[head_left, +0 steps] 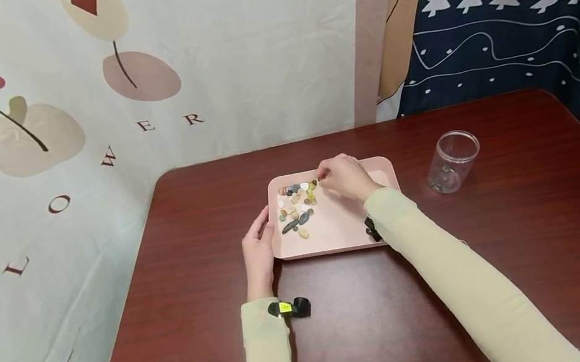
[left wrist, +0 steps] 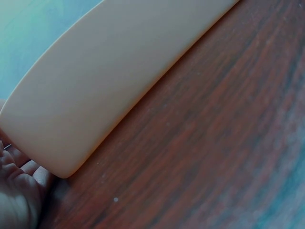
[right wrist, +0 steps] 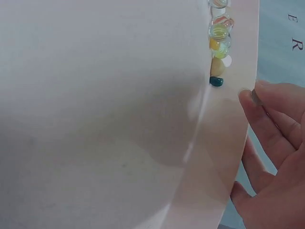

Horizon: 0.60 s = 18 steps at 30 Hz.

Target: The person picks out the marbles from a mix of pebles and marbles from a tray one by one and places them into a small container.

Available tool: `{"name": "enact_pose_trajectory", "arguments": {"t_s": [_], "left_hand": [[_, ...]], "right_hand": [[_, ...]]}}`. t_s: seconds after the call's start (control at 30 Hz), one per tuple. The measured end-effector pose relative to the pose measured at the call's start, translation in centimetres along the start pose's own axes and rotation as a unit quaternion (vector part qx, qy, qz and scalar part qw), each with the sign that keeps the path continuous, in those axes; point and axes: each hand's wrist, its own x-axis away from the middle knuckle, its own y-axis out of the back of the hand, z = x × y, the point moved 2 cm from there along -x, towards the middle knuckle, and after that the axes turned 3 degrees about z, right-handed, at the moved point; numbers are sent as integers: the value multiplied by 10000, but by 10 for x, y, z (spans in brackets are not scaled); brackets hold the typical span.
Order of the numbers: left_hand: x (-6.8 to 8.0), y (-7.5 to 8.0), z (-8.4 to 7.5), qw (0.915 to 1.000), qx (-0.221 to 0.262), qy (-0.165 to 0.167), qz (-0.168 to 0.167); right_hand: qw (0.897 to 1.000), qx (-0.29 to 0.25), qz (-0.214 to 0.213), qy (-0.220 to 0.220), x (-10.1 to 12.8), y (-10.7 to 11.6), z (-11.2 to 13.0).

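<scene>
Pale pink and smooth, the tray [head_left: 332, 234] lies flat near the centre of the frame on a red-brown table [head_left: 347, 335]. Brown capitals on the white cloth [head_left: 260, 54] climb from lower left to upper middle and spell FLOWER [head_left: 59, 203]; E and R also show at the upper right of the right wrist view. On the left wrist's black band sits a yellow label [head_left: 285, 307], its print too small to read.

The tray's long axis runs left to right across the frame, its corners rounded and its rim raised. Small stones [head_left: 304, 219] gather in its left half — green, yellow, white, orange and grey. A long dark stone [head_left: 290, 226] at their lower left slants up towards the right. Along the far wall runs a row of beads [right wrist: 219, 32], several glassy and clear with orange or yellow streaks, and a teal one [right wrist: 217, 81] at the row's end.

The right hand [head_left: 344, 178] is over the tray's far edge, thumb and forefinger pinching a small greyish piece [right wrist: 256, 98]. The left hand [head_left: 259, 257] rests against the tray's left side, fingers extended rather than clenched. A clear glass jar [head_left: 453, 163] stands right of the tray — mouth upward — with a navy tree-print cloth [head_left: 495, 50] at upper right.
</scene>
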Motion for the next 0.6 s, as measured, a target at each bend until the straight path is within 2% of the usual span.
{"name": "enact_pose_trajectory", "arguments": {"t_s": [0.43, 0.6], "left_hand": [[1, -1, 0, 10000, 37, -14, -26], [0, -1, 0, 10000, 0, -48, -28]], "right_hand": [[9998, 124, -74, 113, 1, 9, 11], [9998, 21, -93, 153, 5, 16, 12]]}}
